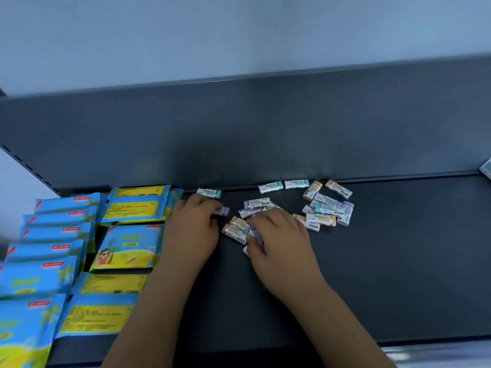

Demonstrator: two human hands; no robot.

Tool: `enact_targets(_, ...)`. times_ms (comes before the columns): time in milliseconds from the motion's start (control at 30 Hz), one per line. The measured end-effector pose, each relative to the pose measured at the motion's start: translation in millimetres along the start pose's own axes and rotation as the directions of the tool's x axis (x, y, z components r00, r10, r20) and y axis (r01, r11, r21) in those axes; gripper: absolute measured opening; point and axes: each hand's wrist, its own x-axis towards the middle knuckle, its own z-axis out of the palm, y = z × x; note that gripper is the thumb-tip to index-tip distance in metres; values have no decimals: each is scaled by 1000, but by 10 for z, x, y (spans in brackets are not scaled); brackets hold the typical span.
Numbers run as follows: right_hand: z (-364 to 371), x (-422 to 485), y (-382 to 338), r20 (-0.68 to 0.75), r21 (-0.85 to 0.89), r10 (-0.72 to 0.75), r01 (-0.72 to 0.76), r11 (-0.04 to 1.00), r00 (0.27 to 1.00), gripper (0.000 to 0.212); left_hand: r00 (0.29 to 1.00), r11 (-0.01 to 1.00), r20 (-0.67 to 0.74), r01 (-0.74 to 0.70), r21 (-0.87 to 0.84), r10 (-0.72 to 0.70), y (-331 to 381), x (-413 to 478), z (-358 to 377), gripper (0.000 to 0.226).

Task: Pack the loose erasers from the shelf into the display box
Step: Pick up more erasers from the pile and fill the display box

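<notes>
**Item:** loose rectangular paper-sleeved erasers (325,209) in teal, peach and lilac, scattered on the dark grey metal shelf (398,248), from 12 to 2 o'clock of the hands.

**Left hand** (192,229): fingers pinch one lilac eraser (225,211).

**Right hand** (279,235): fingers curled over a small eraser cluster (239,228), seemingly gripping some.

**Also present:** blue-and-yellow foil packets (127,245) at 9 o'clock.

**Step:** gathering, early stage.

**Next:** the display box is not in view; it must be located and handfuls carried across.

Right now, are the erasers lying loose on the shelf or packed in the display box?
Loose: the erasers lie scattered on the dark shelf. No display box is in view.
</notes>
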Motion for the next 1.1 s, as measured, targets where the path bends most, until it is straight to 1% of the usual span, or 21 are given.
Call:
enact_targets(100,23,12,-24,9,-30,14,-13,999,1000,32,996,992,5,94,83,-95,33,-28,-61,14)
enact_targets(133,26,33,-39,13,-39,21,-20,999,1000,33,989,987,14,143,68,-144,46,-39,-83,19)
enact_targets(167,29,67,-55,11,-36,26,-25,999,1000,32,979,979,26,202,15,-202,54,-51,-100,28)
enact_targets(200,28,114,-76,13,-26,27,-27,999,1000,31,969,967,28,248,-63,-247,68,-69,-121,36)
enact_targets(233,22,173,-106,21,-16,23,-23,1000,1000,29,966,956,14,258,-141,-259,75,-94,-142,40)
enact_targets(300,26,309,-166,38,3,2,-2,1000,999,27,982,962,-29,176,-208,-186,64,-153,-192,34)
enact_targets(333,26,376,-172,39,25,-4,3,1000,999,28,991,972,-37,118,-202,-128,49,-170,-205,29)
enact_targets(367,37,442,-187,43,58,-10,8,998,999,29,996,980,-30,76,-184,-82,-1,-185,-206,29)
enact_targets(467,126,618,-227,56,120,-20,13,993,998,31,998,989,40,-39,-144,45,-158,-199,-177,46)
enact_targets(533,215,754,-264,82,144,-49,37,989,995,39,992,989,75,-88,-123,98,-198,-217,-147,50)
enact_targets(600,303,896,-316,156,149,-118,95,984,981,48,990,989,71,-113,-96,120,-231,-214,-123,46)
enact_targets(667,383,994,-362,239,116,-176,151,982,955,51,993,988,51,-98,-120,105,-230,-186,-129,39)
enact_targets(733,427,1032,-390,288,37,-192,189,981,938,50,995,985,11,-92,-147,95,-244,-125,-139,35)
enact_targets(800,436,1014,-406,296,-45,-177,199,979,939,48,995,987,-14,-101,-123,100,-263,-29,-170,39)
enact_targets(867,451,973,-381,273,-39,-187,205,978,944,50,994,989,-7,-109,-95,109,-275,60,-182,33)
enact_targets(900,447,942,-365,261,6,-211,217,976,942,52,994,989,17,-106,-99,108,-262,96,-196,27)
enact_targets(967,411,878,-309,187,176,-218,186,967,958,50,988,988,101,-105,-117,117,-220,152,-225,23)
enact_targets(1000,361,861,-263,125,255,-171,135,957,977,46,979,989,164,-99,-112,117,-196,167,-238,22)
enact_targets(1033,294,860,-204,57,288,-98,77,954,994,43,970,991,215,-90,-101,111,-183,179,-241,23)
enact_targets(1067,205,869,-142,-5,268,-17,17,963,1000,42,964,992,246,-80,-93,101,-181,186,-236,24)
enact_targets(1100,118,887,-69,-49,208,50,-39,977,998,41,961,993,259,-72,-92,94,-184,197,-229,24)
